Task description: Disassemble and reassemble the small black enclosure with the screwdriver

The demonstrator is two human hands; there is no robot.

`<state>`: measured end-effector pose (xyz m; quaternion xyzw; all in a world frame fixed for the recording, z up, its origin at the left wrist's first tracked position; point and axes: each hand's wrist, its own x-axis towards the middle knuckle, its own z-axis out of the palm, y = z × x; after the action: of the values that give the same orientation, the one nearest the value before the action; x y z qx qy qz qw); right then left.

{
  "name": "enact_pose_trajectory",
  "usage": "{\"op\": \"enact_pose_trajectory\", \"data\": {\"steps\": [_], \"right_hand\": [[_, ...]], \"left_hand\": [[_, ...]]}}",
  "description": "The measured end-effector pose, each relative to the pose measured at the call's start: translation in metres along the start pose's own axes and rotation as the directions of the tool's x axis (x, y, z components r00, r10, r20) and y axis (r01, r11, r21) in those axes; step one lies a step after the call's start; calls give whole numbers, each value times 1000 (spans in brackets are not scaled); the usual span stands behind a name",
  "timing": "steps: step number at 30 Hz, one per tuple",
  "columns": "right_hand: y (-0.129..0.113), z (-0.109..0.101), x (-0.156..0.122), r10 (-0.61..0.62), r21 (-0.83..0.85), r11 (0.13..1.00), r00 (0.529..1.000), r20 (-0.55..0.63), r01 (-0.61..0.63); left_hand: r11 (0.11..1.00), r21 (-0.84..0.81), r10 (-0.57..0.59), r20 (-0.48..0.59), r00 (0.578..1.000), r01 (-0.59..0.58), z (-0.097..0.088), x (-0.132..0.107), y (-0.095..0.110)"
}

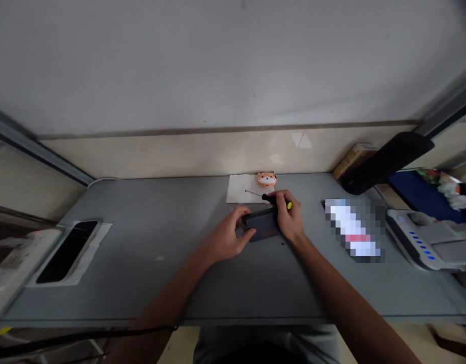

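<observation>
Evidently, one dark box (263, 226) is grasped at the gray table (141, 242) — and one screwdriver (269, 198) is pointed away from it.
The box is kept between both hands, its long axis running roughly left to right; its left end is gripped by the left hand (235, 235), while the screwdriver's handle is clasped by the right hand (292, 217), set close by the box's right end (whether the box is pressed there too cannot be told). The shaft is directed leftward, beyond the box's far edge, over the white paper (238, 185). Counted: one box, one screwdriver, one paper, one orange animal-faced item (266, 179) at its far right — and one dark speck (282, 243) just nearer than the box.
</observation>
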<state>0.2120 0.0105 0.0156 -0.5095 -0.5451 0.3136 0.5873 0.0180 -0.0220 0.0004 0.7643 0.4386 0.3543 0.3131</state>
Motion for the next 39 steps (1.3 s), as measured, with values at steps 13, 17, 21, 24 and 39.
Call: {"op": "enact_pose_trajectory", "data": {"steps": [13,17,21,24,39], "right_hand": [[-9,-16,15,131,246,967,961,-244,-69],[-8,-25,26,252,413,904,916,-313,-107],[-10,-26,28,312,492,852,928,-204,-179],[-14,-20,23,336,479,840,937,-92,-254],[-14,-7,14,421,373,837,906,26,-400]], "left_hand": [[961,235,162,-49,986,-146,-21,4,-13],[955,245,183,-41,982,-168,-28,4,-8],[969,193,161,-23,987,-154,-30,4,-4],[977,153,153,-24,988,-148,-30,4,-3],[894,326,364,-131,922,-307,-27,7,-5]]}}
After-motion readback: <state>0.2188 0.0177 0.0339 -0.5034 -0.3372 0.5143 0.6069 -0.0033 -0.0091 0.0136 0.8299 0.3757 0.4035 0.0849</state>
